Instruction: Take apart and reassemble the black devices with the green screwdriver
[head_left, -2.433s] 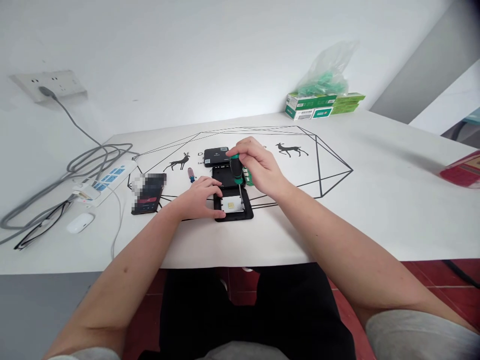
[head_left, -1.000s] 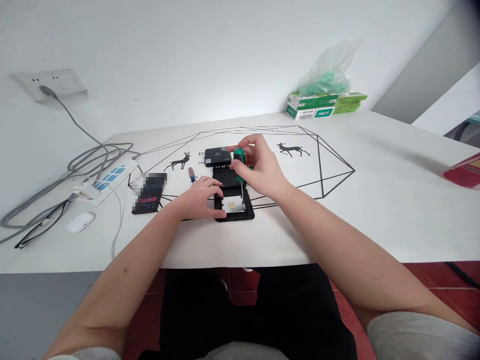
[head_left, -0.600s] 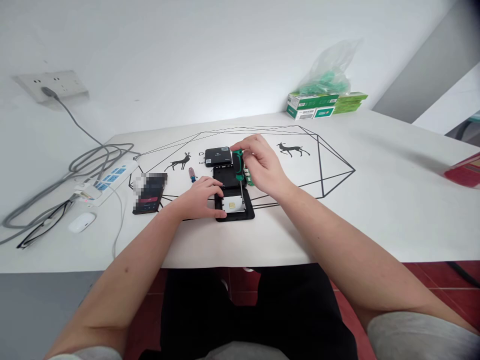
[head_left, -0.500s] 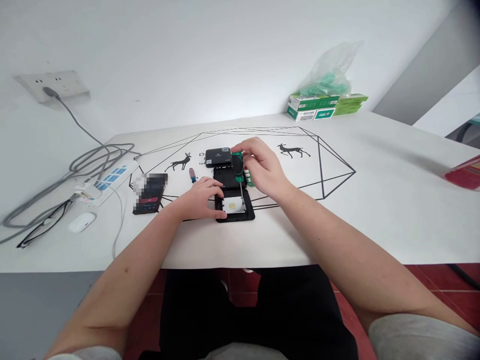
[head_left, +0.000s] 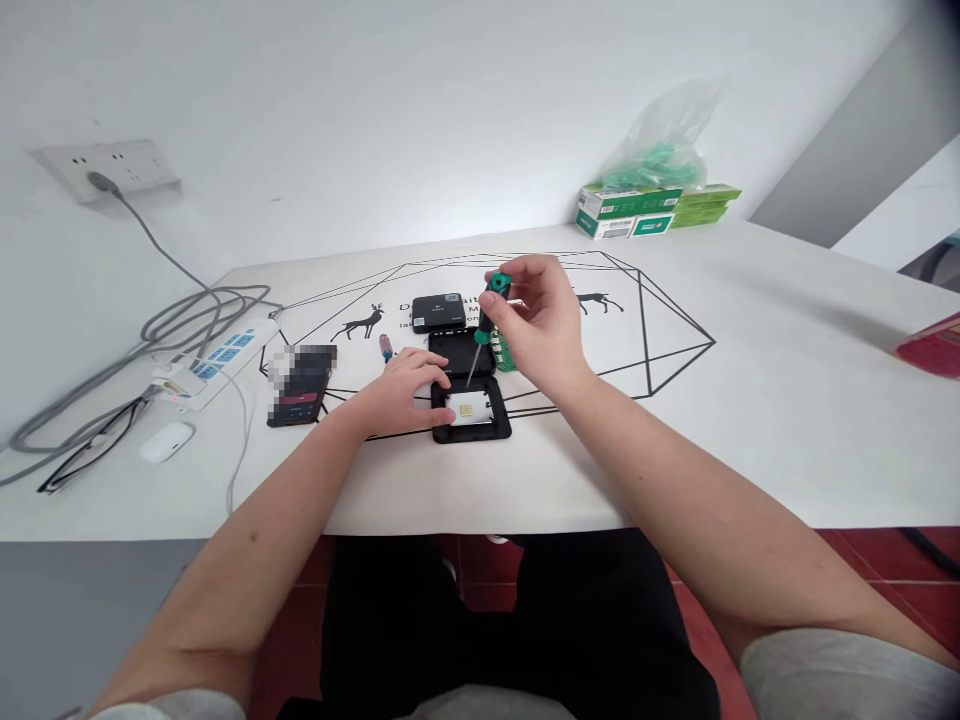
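A black plastic casing lies flat on the table, with a white panel in it that carries a small gold square. My left hand grips the casing's left side, thumb on the near part and fingers on the far part. Above it, my right hand is closed round the green-and-black handle of a screwdriver. The screwdriver leans, its tip pointing down at the casing's far part; contact is unclear. Just beyond lie another black shell piece, a green circuit board partly behind my hand, and a flat black cover.
Left of my hand lie a second small screwdriver and a phone. Farther left are a power strip with grey cables, glasses and a white earbud case. Green-and-white boxes stand by the wall.
My right hand has lifted the screwdriver away from the white panel's right edge and tilted it, its tip now farther back and left. The left hand stays on the casing.
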